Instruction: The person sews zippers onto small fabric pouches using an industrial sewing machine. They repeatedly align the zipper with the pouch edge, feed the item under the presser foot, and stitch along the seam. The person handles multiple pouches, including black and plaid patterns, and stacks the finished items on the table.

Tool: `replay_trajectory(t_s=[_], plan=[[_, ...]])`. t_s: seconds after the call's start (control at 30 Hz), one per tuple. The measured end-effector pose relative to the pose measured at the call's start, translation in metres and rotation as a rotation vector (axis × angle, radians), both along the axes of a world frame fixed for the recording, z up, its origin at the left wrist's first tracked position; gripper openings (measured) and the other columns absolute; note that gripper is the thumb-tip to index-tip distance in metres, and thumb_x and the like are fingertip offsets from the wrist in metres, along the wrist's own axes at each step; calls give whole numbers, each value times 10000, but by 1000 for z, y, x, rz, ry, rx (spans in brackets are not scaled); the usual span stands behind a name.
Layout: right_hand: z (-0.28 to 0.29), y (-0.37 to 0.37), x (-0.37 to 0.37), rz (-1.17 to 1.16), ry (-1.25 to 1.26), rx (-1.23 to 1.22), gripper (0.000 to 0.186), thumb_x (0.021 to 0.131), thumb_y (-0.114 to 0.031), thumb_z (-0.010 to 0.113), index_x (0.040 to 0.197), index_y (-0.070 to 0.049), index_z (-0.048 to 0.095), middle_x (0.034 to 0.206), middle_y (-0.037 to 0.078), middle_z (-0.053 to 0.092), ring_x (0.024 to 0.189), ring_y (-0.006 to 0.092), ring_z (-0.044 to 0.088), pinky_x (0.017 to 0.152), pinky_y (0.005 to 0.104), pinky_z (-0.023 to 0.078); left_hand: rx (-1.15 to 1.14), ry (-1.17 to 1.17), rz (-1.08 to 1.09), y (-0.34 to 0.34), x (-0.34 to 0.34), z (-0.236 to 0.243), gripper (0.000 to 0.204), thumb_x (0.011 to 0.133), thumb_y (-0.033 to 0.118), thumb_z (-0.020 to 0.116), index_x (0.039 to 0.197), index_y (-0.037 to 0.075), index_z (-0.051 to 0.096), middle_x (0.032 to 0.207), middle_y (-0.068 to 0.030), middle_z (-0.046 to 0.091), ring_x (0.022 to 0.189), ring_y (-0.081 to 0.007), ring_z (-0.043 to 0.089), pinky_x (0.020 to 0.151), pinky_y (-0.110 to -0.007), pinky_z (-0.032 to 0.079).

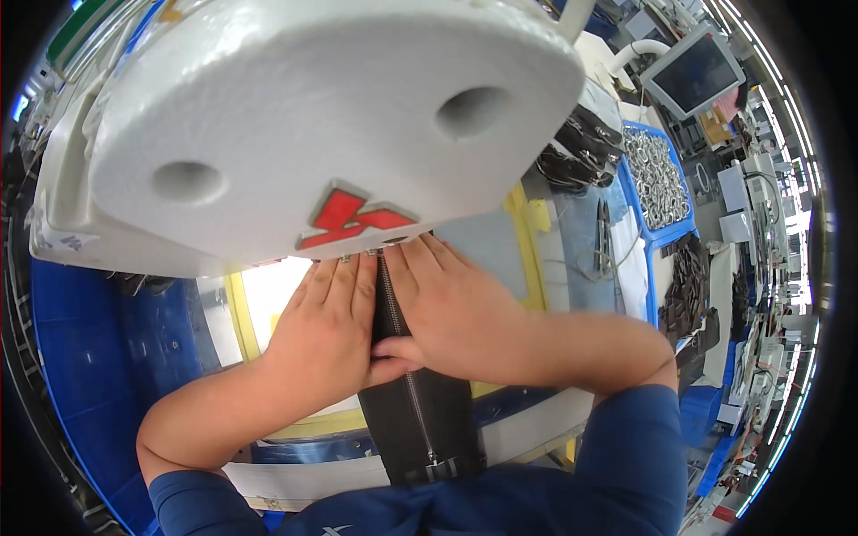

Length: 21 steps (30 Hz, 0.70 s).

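A black fabric piece with a metal zipper (413, 393) runs from my front edge up under the head of a large white sewing machine (295, 125). My left hand (329, 322) lies flat on the fabric left of the zipper, fingers stretched toward the machine. On the other side my right hand (456, 308) also rests flat, its fingers pointing the same way. Both thumbs meet across the zipper. The machine head hides the needle area, and my fingertips reach its lower edge. The zipper's near end, with a metal fitting, hangs toward my lap.
A blue bin (116, 357) stands at the left. To the right are a blue tray of metal rings (657, 179), black pieces (585, 147), tweezers (603, 234) and a stack of dark parts (686, 290). A monitor (693, 71) stands farther back. Yellow tape (527, 241) borders the work plate.
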State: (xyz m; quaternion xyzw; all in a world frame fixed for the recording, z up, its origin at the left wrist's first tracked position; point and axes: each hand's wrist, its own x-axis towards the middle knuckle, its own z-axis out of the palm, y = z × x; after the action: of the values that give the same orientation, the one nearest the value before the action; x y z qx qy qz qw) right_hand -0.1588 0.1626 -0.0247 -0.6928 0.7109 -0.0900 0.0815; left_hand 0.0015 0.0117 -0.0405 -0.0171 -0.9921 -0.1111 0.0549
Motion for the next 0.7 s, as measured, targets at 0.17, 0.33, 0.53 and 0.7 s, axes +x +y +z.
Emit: replay_trajectory(t_s=[0.17,0.33,0.53,0.7], plan=[[7,-2,-2,-5,-29,50,976,906,-597,742,1386,225,524,1458,404,527,1394,492,542,1198,488,447,37,89,14,-2,-7,7,1089,733,675,823,1351,-184,566,1292,-312,643,1165,-440,642,1049,-501,514],[12,-1,-3,9,-39,81,953,907,-597,740,1359,221,550,1422,391,563,1375,492,560,1191,489,457,61,63,39,-3,-8,10,1042,715,679,839,1318,-137,606,1215,-241,673,1070,-366,671,943,-441,542],[12,-1,-3,-10,-31,70,952,906,-593,741,1359,221,546,1399,395,574,1366,496,571,1188,496,464,73,24,32,-4,-7,7,1085,696,688,850,1317,-161,587,1180,-257,651,1001,-370,656,881,-433,531],[13,-1,-3,-14,-45,88,962,898,-587,750,1370,223,532,1392,406,569,1368,497,570,1183,499,471,87,82,40,-4,-8,8,910,732,679,838,1202,-82,668,1032,-164,690,821,-294,683,699,-384,552]])
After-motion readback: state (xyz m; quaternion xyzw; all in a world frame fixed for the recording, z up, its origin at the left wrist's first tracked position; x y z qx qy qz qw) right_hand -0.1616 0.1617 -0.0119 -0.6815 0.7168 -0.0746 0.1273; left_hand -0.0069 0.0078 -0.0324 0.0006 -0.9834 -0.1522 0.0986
